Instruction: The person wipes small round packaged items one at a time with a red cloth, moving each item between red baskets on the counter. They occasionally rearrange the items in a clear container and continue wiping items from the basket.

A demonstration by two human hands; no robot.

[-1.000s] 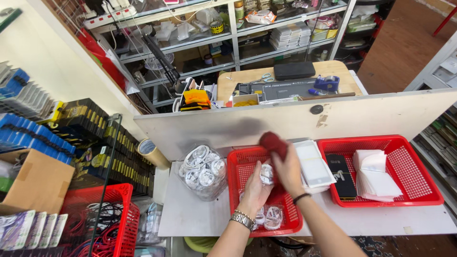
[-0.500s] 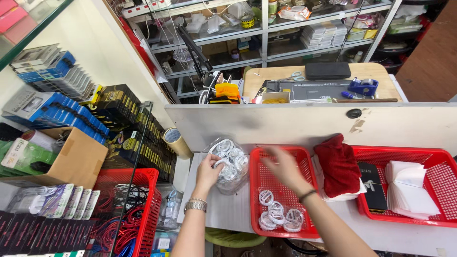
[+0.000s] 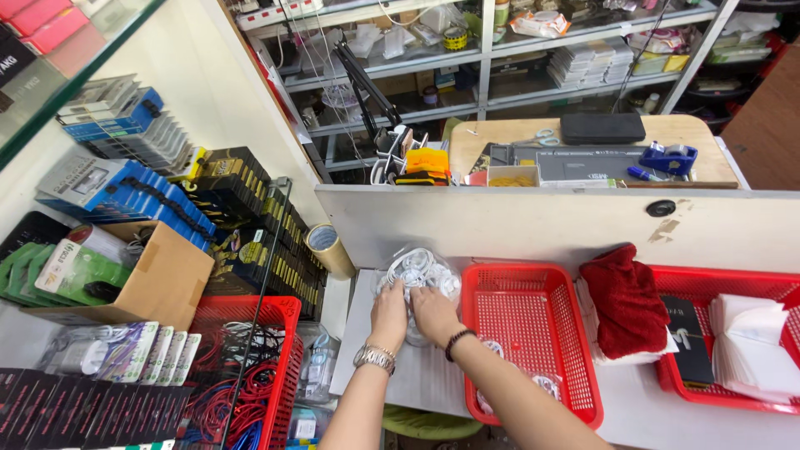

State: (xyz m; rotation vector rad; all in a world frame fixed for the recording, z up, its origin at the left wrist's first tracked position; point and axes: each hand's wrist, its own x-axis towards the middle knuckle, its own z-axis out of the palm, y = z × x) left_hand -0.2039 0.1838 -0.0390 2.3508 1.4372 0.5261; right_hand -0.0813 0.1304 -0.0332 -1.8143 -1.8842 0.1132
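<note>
Whereas half a second ago your right hand (image 3: 433, 312) hovered over the red basket (image 3: 533, 333), now both it and your left hand (image 3: 389, 315) grip the bag of coiled white cables (image 3: 417, 271), left of that basket.

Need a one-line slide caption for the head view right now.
Both hands, left hand and right hand, rest on a clear plastic bag of coiled white cables beside a red plastic mesh basket.

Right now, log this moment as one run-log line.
left hand: on bag of coiled white cables | right hand: on same bag | red basket: right of hands | red cloth: between baskets
</note>
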